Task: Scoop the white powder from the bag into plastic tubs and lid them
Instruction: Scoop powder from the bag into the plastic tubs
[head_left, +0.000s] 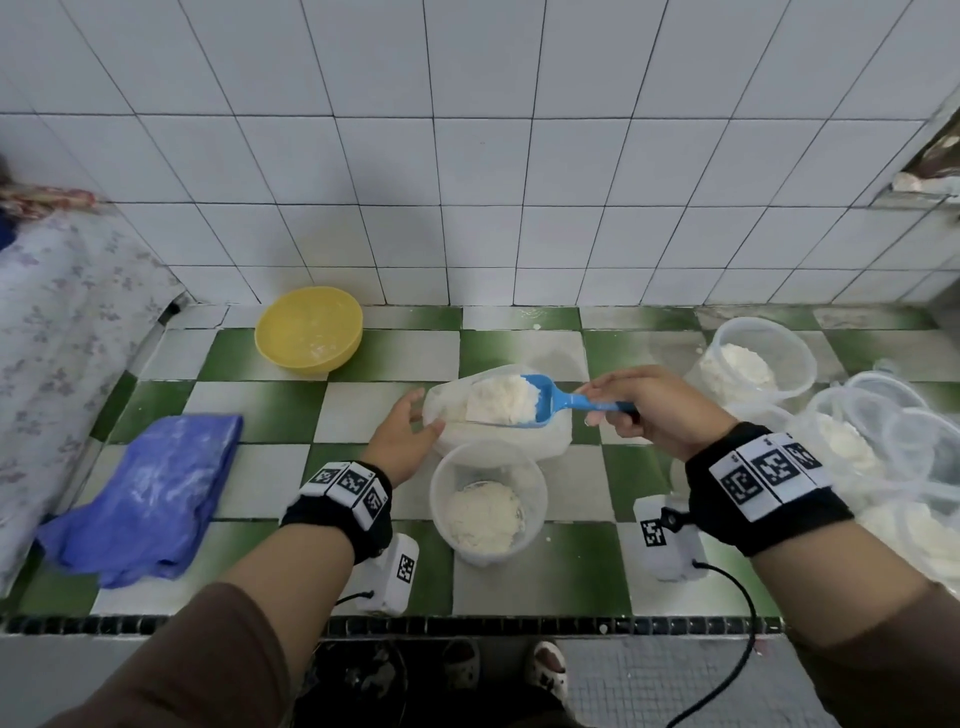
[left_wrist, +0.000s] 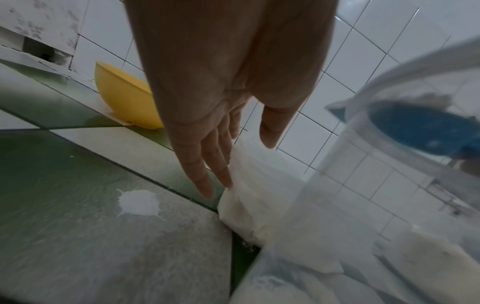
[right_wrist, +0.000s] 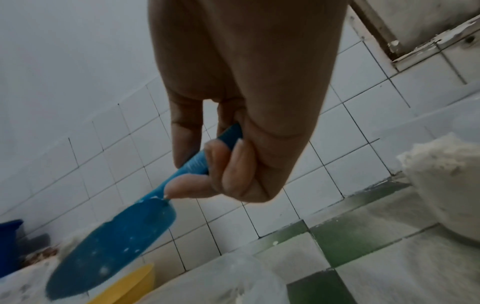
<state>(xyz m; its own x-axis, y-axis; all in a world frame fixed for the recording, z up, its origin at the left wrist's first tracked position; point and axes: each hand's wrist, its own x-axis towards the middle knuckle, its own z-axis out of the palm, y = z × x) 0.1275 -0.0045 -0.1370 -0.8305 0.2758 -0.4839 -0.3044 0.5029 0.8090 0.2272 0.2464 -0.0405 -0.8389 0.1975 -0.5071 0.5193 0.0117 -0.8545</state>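
Blue scoop (head_left: 550, 402), heaped with powder, is hanging over the bag (head_left: 498, 431), its handle gripped by the right hand (head_left: 649, 410); left hand (left_wrist: 221, 102) is lying straight-fingered against the bag's side; right fingers (right_wrist: 233, 164) are curling round the handle

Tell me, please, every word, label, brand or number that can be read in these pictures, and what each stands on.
There are none to quote.
Wristbands on the left hand and right hand: black-and-white square code markers, no letters.
White boxes under the wrists: the same kind of code marker, no words.
Blue scoop, bag, tubs, yellow bowl: no print visible.
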